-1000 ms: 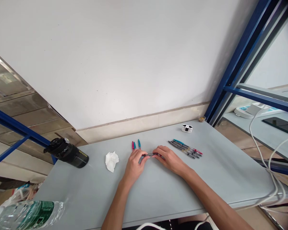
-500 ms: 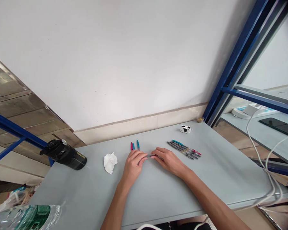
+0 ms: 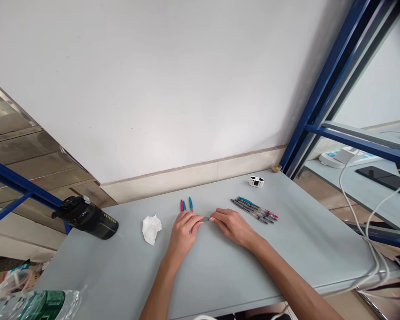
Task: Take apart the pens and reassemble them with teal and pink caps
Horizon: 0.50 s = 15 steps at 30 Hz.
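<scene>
A slim grey pen (image 3: 205,219) is held level between my hands, just above the table. My left hand (image 3: 184,231) is closed around its left part, which the fingers mostly hide. At the other end, the fingertips of my right hand (image 3: 231,226) pinch it. Only a short grey stretch shows between the two hands. Just beyond my left hand lie a pink pen piece (image 3: 182,205), a short blue one (image 3: 184,206) and another blue one (image 3: 191,204), their near ends partly hidden. To the right of my right hand, several pens (image 3: 253,210) lie side by side.
A crumpled white tissue (image 3: 151,229) lies left of my hands. Further left are a black bottle (image 3: 93,220) and a clear plastic bottle (image 3: 36,304). A small white device (image 3: 256,182) and a little container (image 3: 276,168) sit at the back right. White cables (image 3: 370,231) hang at the right edge.
My right fingertips sit slightly nearer my left hand, and less of the pen shows between them. The whole view has shifted a little.
</scene>
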### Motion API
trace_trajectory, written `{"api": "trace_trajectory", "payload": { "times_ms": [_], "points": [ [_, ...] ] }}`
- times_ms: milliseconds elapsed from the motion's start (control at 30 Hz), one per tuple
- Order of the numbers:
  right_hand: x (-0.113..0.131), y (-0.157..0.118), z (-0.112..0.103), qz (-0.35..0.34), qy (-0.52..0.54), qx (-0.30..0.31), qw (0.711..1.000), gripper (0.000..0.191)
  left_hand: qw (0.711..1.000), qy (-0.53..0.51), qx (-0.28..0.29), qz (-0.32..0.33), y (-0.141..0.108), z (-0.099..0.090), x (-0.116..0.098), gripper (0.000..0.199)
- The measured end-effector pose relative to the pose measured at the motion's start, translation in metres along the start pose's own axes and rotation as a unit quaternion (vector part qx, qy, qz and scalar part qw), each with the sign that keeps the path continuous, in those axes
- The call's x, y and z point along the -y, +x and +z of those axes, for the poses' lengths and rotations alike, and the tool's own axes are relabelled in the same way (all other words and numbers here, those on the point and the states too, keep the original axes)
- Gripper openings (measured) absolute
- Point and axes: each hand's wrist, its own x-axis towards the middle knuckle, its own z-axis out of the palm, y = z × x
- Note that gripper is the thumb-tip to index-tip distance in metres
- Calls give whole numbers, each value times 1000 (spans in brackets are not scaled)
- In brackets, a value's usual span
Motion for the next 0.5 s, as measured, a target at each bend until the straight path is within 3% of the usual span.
{"api": "trace_trajectory", "payload": {
  "times_ms": [200, 333, 500],
  "points": [
    [0, -1, -1, 21, 36, -12, 999, 27, 1000, 8, -2, 6, 1, 0, 0, 20],
    [1, -1, -2, 3, 27, 4, 1000, 36, 1000, 13, -4, 14, 0, 0, 1, 18],
    [2, -1, -2, 12, 32, 0, 999, 29, 1000, 16, -1, 15, 0, 0, 0, 20]
  ]
}}
